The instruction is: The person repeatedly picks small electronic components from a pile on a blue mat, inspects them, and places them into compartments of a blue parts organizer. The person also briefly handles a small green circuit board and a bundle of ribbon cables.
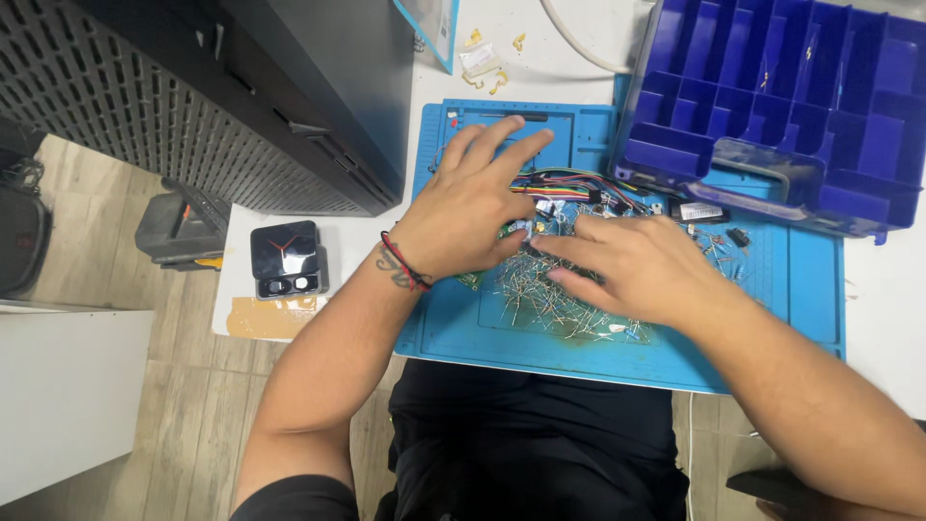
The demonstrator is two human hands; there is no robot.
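At frame centre, your left hand (473,207) and right hand (641,265), fingers spread flat and gripping nothing, press a loose pile of thin wire-legged components (540,294), light, springy, best pinched singly by their leads.

Component pile (540,294) on the mat (772,289); compartment box (781,106) behind-right; small clock (286,257) left.

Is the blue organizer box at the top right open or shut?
Open. The blue organizer box shows its bare compartment dividers from above; most compartments look empty, with only a few tiny parts inside. No lid covers them.
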